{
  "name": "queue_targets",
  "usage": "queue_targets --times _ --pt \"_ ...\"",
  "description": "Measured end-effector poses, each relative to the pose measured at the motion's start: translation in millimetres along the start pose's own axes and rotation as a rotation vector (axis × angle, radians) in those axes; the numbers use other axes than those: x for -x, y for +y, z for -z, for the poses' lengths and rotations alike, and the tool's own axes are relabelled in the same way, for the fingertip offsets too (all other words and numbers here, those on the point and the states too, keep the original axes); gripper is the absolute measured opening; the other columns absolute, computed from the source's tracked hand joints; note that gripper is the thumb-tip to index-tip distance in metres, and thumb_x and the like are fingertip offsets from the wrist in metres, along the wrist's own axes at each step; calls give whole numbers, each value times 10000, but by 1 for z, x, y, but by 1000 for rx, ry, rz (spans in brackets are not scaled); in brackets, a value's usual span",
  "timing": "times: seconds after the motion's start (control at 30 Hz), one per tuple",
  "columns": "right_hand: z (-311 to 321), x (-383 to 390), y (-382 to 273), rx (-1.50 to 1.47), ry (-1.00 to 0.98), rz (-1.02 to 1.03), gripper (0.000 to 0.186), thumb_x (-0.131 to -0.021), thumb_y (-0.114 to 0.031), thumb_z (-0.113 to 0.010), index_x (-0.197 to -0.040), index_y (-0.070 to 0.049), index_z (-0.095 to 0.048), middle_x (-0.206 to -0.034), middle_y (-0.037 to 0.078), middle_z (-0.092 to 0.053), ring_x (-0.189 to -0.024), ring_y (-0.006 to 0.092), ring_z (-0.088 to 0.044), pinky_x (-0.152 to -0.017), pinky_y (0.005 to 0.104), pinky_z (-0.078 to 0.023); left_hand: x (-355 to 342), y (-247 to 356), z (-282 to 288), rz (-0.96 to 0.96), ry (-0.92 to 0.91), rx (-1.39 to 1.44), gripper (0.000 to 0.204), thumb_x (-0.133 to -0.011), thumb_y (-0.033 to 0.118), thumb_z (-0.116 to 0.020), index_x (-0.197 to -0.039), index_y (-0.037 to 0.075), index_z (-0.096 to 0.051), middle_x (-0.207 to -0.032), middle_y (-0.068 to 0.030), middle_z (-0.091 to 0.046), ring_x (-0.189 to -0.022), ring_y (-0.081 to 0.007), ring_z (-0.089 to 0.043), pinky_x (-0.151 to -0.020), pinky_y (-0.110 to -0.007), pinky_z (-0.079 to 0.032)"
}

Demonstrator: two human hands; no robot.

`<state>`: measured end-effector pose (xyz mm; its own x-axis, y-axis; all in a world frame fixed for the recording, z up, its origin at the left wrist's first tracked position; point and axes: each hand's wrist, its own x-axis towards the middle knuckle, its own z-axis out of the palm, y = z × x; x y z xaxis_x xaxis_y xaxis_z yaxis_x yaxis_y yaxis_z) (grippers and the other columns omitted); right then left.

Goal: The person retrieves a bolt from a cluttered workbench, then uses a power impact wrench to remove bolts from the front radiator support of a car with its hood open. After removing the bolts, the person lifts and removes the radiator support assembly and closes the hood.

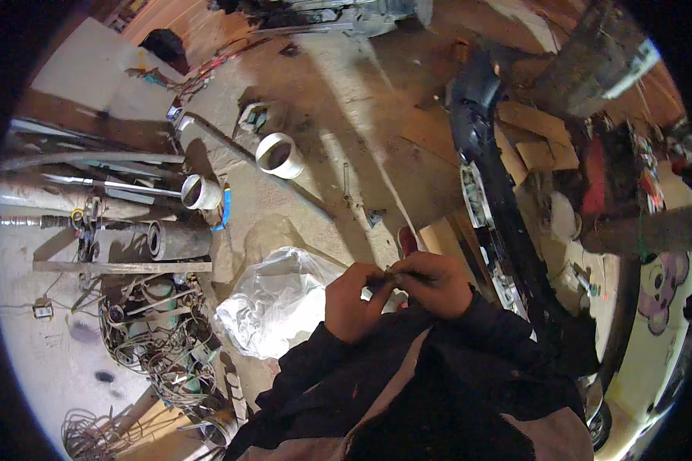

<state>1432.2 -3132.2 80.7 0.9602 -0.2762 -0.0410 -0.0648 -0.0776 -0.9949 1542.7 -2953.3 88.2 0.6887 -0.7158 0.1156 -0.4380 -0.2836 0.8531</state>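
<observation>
the left hand (pixel 351 301) and the right hand (pixel 436 282) meet in front of the chest, fingers curled in and pressed together around a small dark part (pixel 387 274) that sits between the fingertips. both hands pinch it, one from each side, which looks like a way to keep something tiny steady while it is worked or twisted; what the part is cannot be told, it is too small and mostly covered. the dark sleeves (pixel 407 361) come up from the lower edge, elbows tucked in, so the part is held close under the eyes rather than down on the floor.

just beyond the left hand lies a crumpled clear plastic bag (pixel 273 300) on the concrete floor (pixel 346 115), within easy reach. to the left of it is a tangle of wires (pixel 161 338), heaped near a dark rolled sheet (pixel 178 240) and a bundle of long pipes (pixel 77 184) laid flat side by side, likely stored out of the walkway. farther off stand two short white pipe ends (pixel 278 154), open mouths up, with a thin dark rod (pixel 261 165) lying slantwise between them. on the right a long black car bumper (pixel 488 192) runs away from the body, with cardboard pieces (pixel 534 138) beside it.
</observation>
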Motion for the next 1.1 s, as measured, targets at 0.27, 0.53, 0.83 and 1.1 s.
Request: queue_targets --times 0.27,0.53,0.83,1.1 --pt "46 -209 30 162 -300 -41 260 -955 -187 -748 -1149 -14 -748 -1032 189 -767 -939 346 -763 -855 416 -602 -155 -70 21 185 27 -115 258 -889 114 -839 -1083 22 -697 -956 -157 -773 -868 -300 -790 -746 -387 -618" --pt "86 -400 13 200 -461 -34 310 -972 -308 -747 -1159 -61 -758 -1099 168 -780 -994 358 -755 -898 447 -592 -311 -106 76 209 53 -68 261 -915 121 -795 -1149 52 -701 -1023 -178 -756 -923 -384 -759 -785 -452 -611" --pt "94 -604 47 376 -506 -64 309 -974 -329 -757 -1192 -111 -760 -1095 147 -789 -1007 336 -765 -920 444 -602 -482 -197 121 165 116 -83 278 -886 46 -776 -1152 42 -699 -1066 -167 -759 -978 -349 -773 -847 -418 -622" --pt "99 -860 30 87 -317 -247 279 -977 -196 -787 -1207 -42 -753 -1087 113 -797 -975 186 -760 -895 366 -613 -731 -272 228 -128 144 -129 155 -939 59 -693 -1091 67 -662 -1025 -167 -699 -854 -433 -711 -713 -507 -586"
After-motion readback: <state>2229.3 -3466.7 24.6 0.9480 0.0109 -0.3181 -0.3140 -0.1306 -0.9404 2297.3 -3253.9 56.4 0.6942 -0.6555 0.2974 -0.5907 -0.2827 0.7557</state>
